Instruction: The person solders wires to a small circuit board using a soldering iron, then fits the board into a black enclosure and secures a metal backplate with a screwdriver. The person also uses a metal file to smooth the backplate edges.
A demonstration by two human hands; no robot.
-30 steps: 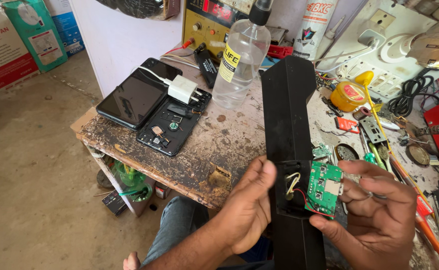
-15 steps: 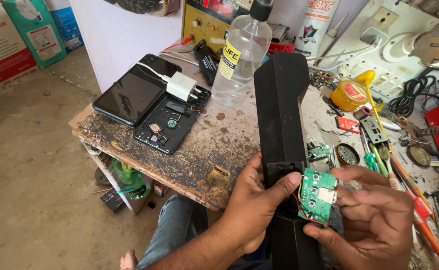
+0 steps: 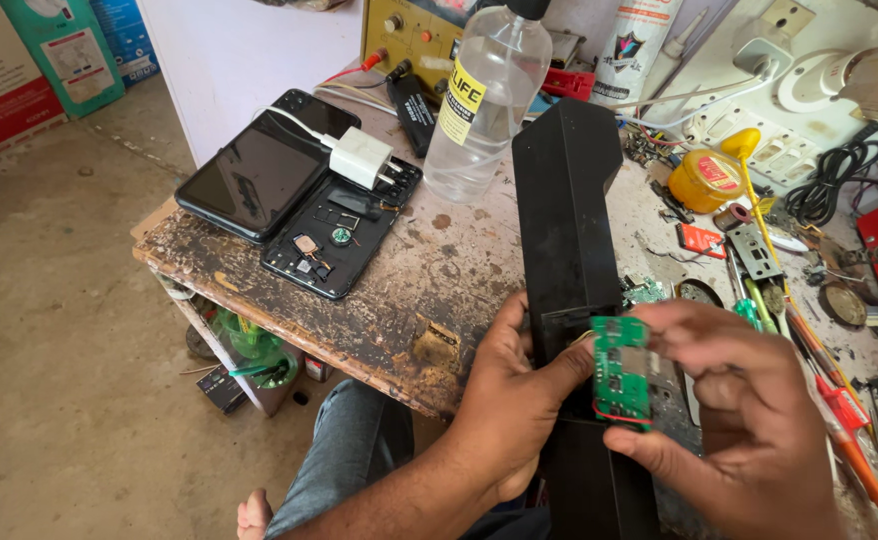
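A long black speaker housing (image 3: 567,220) lies lengthwise over the worn workbench (image 3: 399,300), its near end at my lap. My left hand (image 3: 514,400) grips the housing's left side, thumb pressing near an opening. My right hand (image 3: 734,410) pinches a small green circuit board (image 3: 621,370) by its edges, held upright against the housing, with thin red wires trailing from its lower edge.
On the bench's left lie a dark tablet (image 3: 259,170), an opened phone back (image 3: 334,240) and a white charger (image 3: 361,157). A clear plastic bottle (image 3: 479,100) stands behind. To the right lie a yellow tin (image 3: 704,180), tools, cables and a white socket board (image 3: 799,60).
The green board has been turned more upright and lifted slightly in my right hand. My left hand has slid up the housing's side. The camera view shifted a little.
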